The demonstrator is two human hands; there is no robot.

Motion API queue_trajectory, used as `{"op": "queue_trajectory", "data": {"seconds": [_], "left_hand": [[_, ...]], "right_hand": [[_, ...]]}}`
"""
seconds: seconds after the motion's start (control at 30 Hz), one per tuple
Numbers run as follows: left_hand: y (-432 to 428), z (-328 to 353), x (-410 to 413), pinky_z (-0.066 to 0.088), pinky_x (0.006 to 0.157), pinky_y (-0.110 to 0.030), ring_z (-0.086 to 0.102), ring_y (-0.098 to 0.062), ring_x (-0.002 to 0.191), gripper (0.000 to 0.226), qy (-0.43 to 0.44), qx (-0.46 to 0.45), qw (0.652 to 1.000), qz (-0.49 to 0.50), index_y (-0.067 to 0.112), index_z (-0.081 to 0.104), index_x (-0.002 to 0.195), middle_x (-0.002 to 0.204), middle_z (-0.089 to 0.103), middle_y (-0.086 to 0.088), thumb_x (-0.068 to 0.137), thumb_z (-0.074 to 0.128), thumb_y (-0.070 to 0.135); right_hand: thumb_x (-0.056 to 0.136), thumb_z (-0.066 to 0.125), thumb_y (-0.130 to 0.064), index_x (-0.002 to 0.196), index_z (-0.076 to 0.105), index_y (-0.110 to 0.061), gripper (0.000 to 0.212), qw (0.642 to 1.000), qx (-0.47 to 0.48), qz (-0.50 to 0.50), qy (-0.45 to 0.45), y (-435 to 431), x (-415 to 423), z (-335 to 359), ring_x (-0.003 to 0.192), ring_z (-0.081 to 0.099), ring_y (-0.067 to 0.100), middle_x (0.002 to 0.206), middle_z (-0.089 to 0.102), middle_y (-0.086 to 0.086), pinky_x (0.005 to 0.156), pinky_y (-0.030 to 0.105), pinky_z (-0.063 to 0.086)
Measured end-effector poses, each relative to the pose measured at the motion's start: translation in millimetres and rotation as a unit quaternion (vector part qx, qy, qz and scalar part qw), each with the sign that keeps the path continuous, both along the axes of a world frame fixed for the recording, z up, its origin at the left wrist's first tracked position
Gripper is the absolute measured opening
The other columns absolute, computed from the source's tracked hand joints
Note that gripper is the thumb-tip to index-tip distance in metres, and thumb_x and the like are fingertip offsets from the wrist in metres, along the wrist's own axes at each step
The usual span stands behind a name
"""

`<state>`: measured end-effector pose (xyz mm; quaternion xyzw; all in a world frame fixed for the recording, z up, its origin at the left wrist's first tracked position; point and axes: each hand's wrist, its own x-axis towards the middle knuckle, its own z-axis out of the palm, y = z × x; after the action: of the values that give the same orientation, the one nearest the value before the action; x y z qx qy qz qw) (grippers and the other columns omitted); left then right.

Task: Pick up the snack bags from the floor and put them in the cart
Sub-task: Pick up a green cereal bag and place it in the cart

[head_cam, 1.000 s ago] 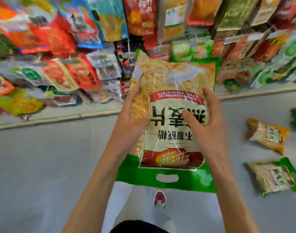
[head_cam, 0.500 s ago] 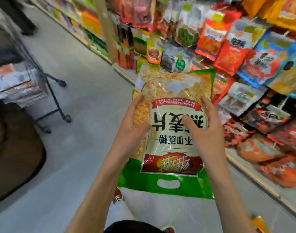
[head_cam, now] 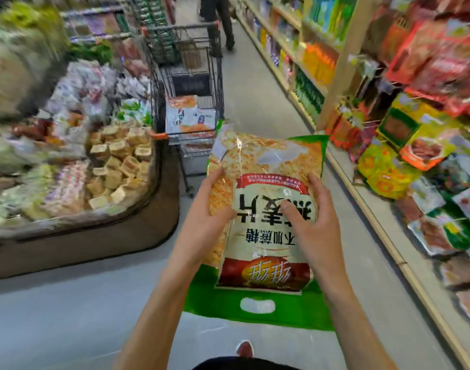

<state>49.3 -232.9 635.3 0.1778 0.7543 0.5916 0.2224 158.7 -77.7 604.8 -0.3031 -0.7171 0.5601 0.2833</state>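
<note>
I hold a large green-edged snack bag (head_cam: 265, 166) of pale flakes, upside down, in front of my chest. My left hand (head_cam: 209, 209) grips its left side and my right hand (head_cam: 308, 225) presses on its front label. The black wire cart (head_cam: 215, 84) stands just beyond the bag's top edge, in the middle of the aisle. One orange-and-white snack bag (head_cam: 185, 113) lies in the cart's basket. No bags on the floor show in this view.
A low bin (head_cam: 95, 236) heaped with wrapped snacks fills the left. Shelves (head_cam: 388, 231) hung with bright packets run along the right. A person (head_cam: 220, 20) stands beyond the cart. My red shoe (head_cam: 245, 348) shows below on the grey floor.
My view has swung left, from the shelf and floor bags to the aisle; the cart now stands straight ahead. Both hands keep the same hold on the bag.
</note>
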Motion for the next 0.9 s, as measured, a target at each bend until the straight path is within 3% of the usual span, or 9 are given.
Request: {"op": "queue_trajectory", "data": {"seconds": [0.1, 0.23, 0.33, 0.47, 0.63, 0.8, 0.9], "left_hand": [[-3.1, -4.8, -45.5, 0.044, 0.11, -0.047, 0.048, -0.01, 0.135, 0.074, -0.014, -0.003, 0.999, 0.037, 0.054, 0.04, 0.142, 0.147, 0.048, 0.02, 0.081, 0.062, 0.017], [11.0, -12.5, -100.2, 0.046, 0.107, -0.048, 0.05, -0.013, 0.134, 0.072, -0.025, -0.002, 0.997, 0.07, 0.053, 0.041, 0.141, 0.145, 0.05, 0.017, 0.081, 0.062, 0.02], [31.0, -24.5, -145.5, 0.053, 0.101, -0.042, 0.056, -0.008, 0.126, 0.07, -0.039, 0.002, 0.996, 0.085, 0.047, 0.04, 0.144, 0.144, 0.052, 0.016, 0.091, 0.06, 0.007], [69.3, -35.3, -214.8, 0.055, 0.092, -0.03, 0.058, -0.003, 0.121, 0.069, -0.05, -0.002, 0.994, 0.1, 0.046, 0.04, 0.145, 0.141, 0.053, 0.018, 0.093, 0.058, 0.004], [114.8, -41.5, -299.7, 0.051, 0.103, -0.04, 0.053, -0.009, 0.13, 0.07, -0.05, -0.026, 0.991, 0.123, 0.048, 0.04, 0.145, 0.146, 0.048, 0.017, 0.092, 0.059, 0.006], [137.1, -44.2, -373.8, 0.048, 0.1, -0.02, 0.05, 0.013, 0.121, 0.07, -0.051, -0.037, 0.985, 0.161, 0.041, 0.038, 0.149, 0.138, 0.048, 0.028, 0.092, 0.058, 0.004], [145.0, -50.8, -417.9, 0.041, 0.078, 0.005, 0.043, 0.037, 0.1, 0.07, -0.051, -0.048, 0.983, 0.167, 0.038, 0.037, 0.15, 0.131, 0.045, 0.034, 0.092, 0.058, 0.003]], "right_hand": [[0.088, 0.071, -0.035, 0.146, 0.037, -0.044, 0.068, 0.999, -0.006, 0.043, -0.006, 7.8, -56.4, -4.2, 0.115, 0.05, -0.018, 0.135, 0.049, -0.03, 0.091, 0.016, 0.05], [0.089, 0.071, -0.034, 0.147, 0.036, -0.04, 0.068, 0.996, -0.005, 0.084, -0.014, 30.3, -121.9, -12.6, 0.108, 0.048, -0.026, 0.131, 0.049, -0.029, 0.078, 0.001, 0.045], [0.088, 0.071, -0.035, 0.146, 0.037, -0.042, 0.067, 0.994, -0.014, 0.101, -0.026, 54.0, -172.2, -23.0, 0.106, 0.048, -0.026, 0.125, 0.048, -0.035, 0.079, 0.002, 0.045], [0.088, 0.071, -0.036, 0.146, 0.037, -0.042, 0.067, 0.993, -0.024, 0.109, -0.035, 93.0, -245.8, -33.3, 0.111, 0.053, -0.013, 0.13, 0.05, -0.026, 0.09, 0.02, 0.052], [0.087, 0.07, -0.04, 0.143, 0.036, -0.05, 0.066, 0.988, -0.041, 0.132, -0.063, 140.6, -340.0, -43.4, 0.117, 0.056, -0.001, 0.127, 0.049, -0.033, 0.095, 0.039, 0.056], [0.083, 0.068, -0.049, 0.141, 0.034, -0.054, 0.068, 0.981, -0.044, 0.172, -0.079, 167.2, -427.4, -50.9, 0.123, 0.055, 0.005, 0.14, 0.049, -0.023, 0.095, 0.045, 0.055], [0.087, 0.069, -0.041, 0.142, 0.035, -0.053, 0.066, 0.976, -0.064, 0.188, -0.088, 176.2, -473.9, -55.8, 0.119, 0.058, 0.004, 0.136, 0.05, -0.025, 0.091, 0.043, 0.058]]}}
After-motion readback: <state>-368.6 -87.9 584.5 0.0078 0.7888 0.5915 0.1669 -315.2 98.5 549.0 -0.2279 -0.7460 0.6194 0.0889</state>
